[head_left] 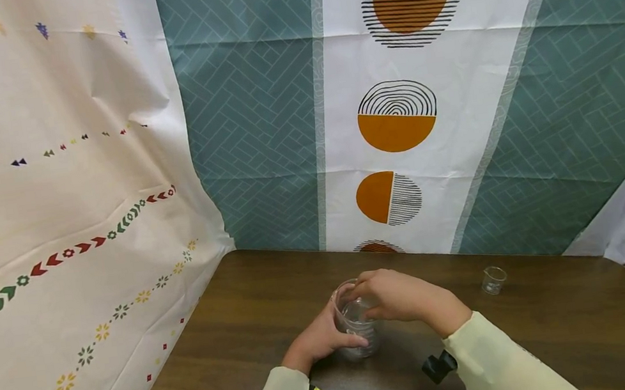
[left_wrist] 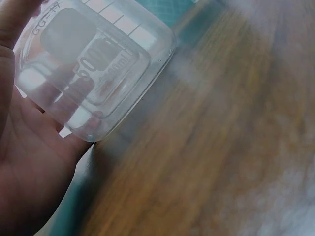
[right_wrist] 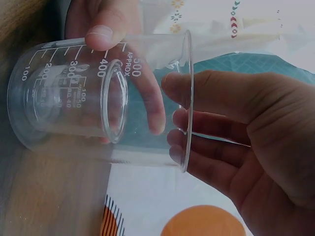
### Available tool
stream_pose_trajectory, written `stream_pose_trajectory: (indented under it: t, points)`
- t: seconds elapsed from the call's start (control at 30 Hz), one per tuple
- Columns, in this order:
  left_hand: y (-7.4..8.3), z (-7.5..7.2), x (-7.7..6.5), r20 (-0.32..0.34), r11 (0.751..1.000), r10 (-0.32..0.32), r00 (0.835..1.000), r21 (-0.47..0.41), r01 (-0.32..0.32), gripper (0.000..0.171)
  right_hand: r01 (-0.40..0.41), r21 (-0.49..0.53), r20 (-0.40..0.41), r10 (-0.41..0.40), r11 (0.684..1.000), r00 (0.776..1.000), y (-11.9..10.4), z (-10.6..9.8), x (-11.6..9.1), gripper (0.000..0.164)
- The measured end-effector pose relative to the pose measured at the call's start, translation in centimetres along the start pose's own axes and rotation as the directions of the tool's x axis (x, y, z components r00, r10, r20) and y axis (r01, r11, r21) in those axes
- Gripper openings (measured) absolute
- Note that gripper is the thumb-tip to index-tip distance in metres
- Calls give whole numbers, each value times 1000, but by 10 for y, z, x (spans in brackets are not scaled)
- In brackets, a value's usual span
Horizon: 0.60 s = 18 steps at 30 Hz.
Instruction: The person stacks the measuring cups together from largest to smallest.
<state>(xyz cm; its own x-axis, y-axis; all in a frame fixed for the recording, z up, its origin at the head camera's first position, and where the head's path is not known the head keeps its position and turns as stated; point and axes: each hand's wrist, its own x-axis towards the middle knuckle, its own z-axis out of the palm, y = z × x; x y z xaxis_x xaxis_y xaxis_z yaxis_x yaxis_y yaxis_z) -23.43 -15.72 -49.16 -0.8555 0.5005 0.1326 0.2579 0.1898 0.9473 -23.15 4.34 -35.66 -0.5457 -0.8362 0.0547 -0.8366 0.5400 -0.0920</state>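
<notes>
While the left hand (head_left: 323, 335) holds the big beaker (left_wrist: 113, 59): the right hand (head_left: 401, 293) is at its mouth, coming from the right, in the lower middle of the head view.
Big beaker: clear glass, lower middle of the head view, with its long way going up and down. I can't tell if its bottom touches the desk (head_left: 535, 324).
Small beaker (right_wrist: 81, 108): inside the big beaker, low down, pointing the same way. In the right wrist view both look sideways, with bottoms to the left and tops to the right.
Left hand: its fingers and thumb curl round the outside of the big beaker and grip it.
Right hand: its fingers are loose and a bit bent, with the tips just past the rim. They hold nothing that I can see.
Gap that matters most, I think: the small beaker's top is down below the right fingers, and the tips don't touch it. The right hand is nearer by way of the mouth; the left has a glass wall between.
Tiny beaker (head_left: 493, 282): on the desk, right side of the head view, well apart from both hands.
</notes>
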Motion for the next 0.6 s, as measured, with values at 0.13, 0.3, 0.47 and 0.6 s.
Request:
stream_pose_trajectory:
  t: [0.13,0.3,0.47,0.6]
  points:
    - [1,0,-1,-1,1000,-7,1000,-2,7,100,-10,15,-4,10,1000,1000,-1,-2,-2,38]
    - [2,0,-1,8,1000,-3,1000,-18,3,98,4,31,-24,-3,1000,1000,-1,-4,-3,38]
    - [2,1,-1,14,999,-5,1000,-35,6,97,10,34,-29,-9,999,1000,1,-5,-4,38]
    - [1,1,-1,9,999,-15,1000,-37,15,97,18,35,-39,-17,999,999,3,-5,-4,37]
